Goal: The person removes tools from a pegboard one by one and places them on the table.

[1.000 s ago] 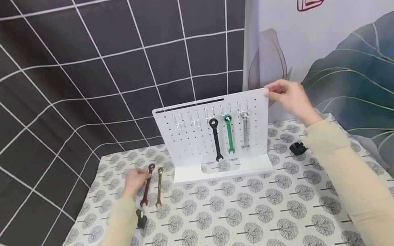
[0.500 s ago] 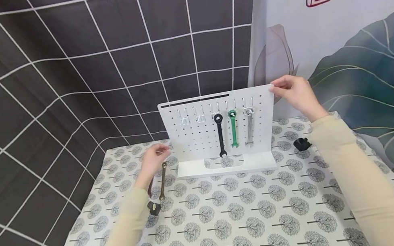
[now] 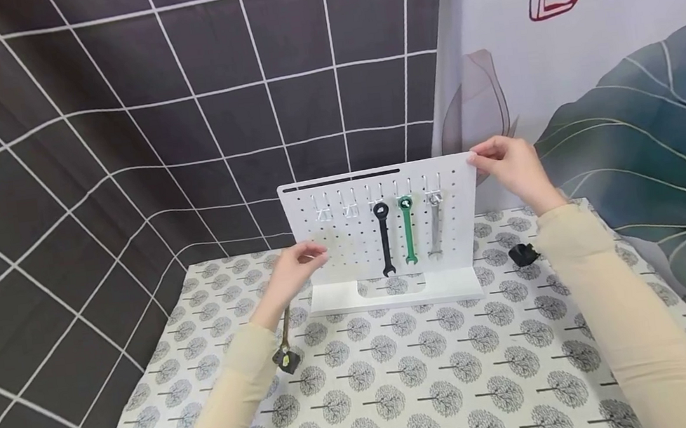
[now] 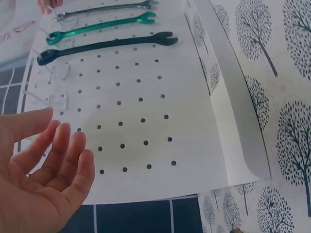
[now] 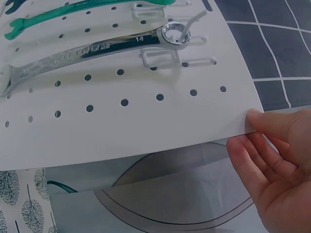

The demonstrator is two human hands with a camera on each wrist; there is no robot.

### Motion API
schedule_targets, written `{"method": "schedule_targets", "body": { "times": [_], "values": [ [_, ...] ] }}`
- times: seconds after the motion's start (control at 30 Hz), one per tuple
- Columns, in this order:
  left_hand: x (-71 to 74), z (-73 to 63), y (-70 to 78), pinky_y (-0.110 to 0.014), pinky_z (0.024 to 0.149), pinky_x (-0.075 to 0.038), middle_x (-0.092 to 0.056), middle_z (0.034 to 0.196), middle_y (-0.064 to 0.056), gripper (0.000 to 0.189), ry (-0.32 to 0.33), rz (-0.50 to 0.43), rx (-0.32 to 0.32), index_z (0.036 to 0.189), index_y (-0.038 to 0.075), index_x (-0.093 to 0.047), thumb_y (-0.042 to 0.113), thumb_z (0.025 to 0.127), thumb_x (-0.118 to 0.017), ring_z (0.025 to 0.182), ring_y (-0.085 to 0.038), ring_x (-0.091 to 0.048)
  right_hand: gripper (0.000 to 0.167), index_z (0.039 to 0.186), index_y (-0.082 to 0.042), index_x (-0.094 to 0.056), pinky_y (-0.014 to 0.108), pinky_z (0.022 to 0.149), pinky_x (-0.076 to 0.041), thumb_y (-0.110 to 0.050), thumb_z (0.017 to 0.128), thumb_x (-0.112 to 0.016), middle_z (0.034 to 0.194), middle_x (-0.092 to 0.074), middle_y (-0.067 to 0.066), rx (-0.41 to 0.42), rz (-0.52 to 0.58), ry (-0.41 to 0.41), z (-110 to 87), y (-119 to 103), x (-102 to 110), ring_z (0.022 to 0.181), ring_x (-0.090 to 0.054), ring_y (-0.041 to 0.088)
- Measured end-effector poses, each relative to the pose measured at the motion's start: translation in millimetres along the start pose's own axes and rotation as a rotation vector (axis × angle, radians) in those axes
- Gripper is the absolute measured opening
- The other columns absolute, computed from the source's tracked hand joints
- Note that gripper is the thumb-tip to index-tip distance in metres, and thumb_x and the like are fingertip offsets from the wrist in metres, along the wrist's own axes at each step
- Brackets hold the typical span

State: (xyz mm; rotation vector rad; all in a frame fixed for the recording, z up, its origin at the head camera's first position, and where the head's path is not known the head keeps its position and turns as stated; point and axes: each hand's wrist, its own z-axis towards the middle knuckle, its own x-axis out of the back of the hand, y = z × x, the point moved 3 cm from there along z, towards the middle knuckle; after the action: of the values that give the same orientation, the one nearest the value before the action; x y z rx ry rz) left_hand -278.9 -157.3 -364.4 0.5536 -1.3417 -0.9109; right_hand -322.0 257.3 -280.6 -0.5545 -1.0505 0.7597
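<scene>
Board [image 3: 359, 240] standing on bench [image 3: 413, 382]. Black wrench [image 3: 385, 241], green wrench [image 3: 408, 231] and silver wrench [image 3: 436, 228] hanging ring-end up from hooks along board's upper part. Right grip [image 3: 512, 170] pinching board's upper right corner between thumb and fingers. Left grip [image 3: 289, 273] hovering near board's left side, below two leftmost hooks [image 3: 322, 214], fingers loosely curled, holding nothing. Gold wrench [image 3: 286, 326] lying on bench, left of board; I'm seeing only part, rest hiding behind left grip.
</scene>
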Motion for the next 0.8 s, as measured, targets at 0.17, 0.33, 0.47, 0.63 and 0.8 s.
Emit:
{"method": "schedule_targets", "body": {
  "times": [0.17,0.33,0.47,0.63,0.8],
  "values": [
    [-1.2,-0.9,8.2,-0.042,0.091,-0.054,-0.072,0.107,-0.009,0.024,-0.015,-0.021,-0.007,0.115,0.002,-0.070,0.016,0.095,-0.070,0.097,-0.025,-0.067,0.039,0.117,-0.002,-0.069,0.023,0.075,-0.045,-0.035,0.096,-0.070,0.097,-0.075,0.011,-0.005,-0.010,0.000,0.3,2.0,-0.5,0.066,-0.060,-0.008],
    [-2.7,0.7,13.5,-0.043,0.091,-0.054,-0.072,0.107,-0.009,0.024,-0.018,-0.032,-0.023,0.116,0.003,-0.070,0.017,0.096,-0.069,0.099,-0.025,-0.067,0.038,0.117,-0.002,-0.069,0.022,0.074,-0.046,-0.034,0.096,-0.070,0.100,-0.074,0.014,-0.003,-0.005,0.005,-0.2,1.3,-0.3,0.068,-0.063,-0.005],
    [-5.4,3.2,18.9,-0.042,0.091,-0.054,-0.072,0.106,-0.007,0.022,-0.012,-0.042,-0.044,0.113,0.006,-0.071,0.018,0.096,-0.069,0.099,-0.025,-0.067,0.037,0.116,-0.002,-0.070,0.025,0.077,-0.046,-0.033,0.096,-0.070,0.101,-0.074,0.015,0.005,-0.006,0.006,-1.8,-0.4,0.2,0.070,-0.064,-0.003],
    [-18.3,7.7,16.5,-0.042,0.091,-0.054,-0.072,0.105,-0.006,0.023,-0.031,-0.058,-0.042,0.115,0.006,-0.070,0.019,0.096,-0.068,0.099,-0.023,-0.067,0.037,0.116,-0.002,-0.070,0.030,0.080,-0.046,-0.033,0.097,-0.070,0.100,-0.074,0.016,-0.005,-0.015,-0.009,-4.9,2.4,-2.9,0.071,-0.065,0.001],
    [-30.2,20.0,24.0,-0.041,0.090,-0.055,-0.073,0.107,-0.006,0.024,-0.033,-0.079,-0.075,0.116,0.008,-0.070,0.020,0.096,-0.069,0.099,-0.022,-0.068,0.039,0.116,-0.003,-0.070,0.032,0.080,-0.045,-0.036,0.096,-0.070,0.099,-0.074,0.015,-0.003,-0.017,-0.005,-3.9,0.6,1.6,0.073,-0.066,0.003]
  ]
}}
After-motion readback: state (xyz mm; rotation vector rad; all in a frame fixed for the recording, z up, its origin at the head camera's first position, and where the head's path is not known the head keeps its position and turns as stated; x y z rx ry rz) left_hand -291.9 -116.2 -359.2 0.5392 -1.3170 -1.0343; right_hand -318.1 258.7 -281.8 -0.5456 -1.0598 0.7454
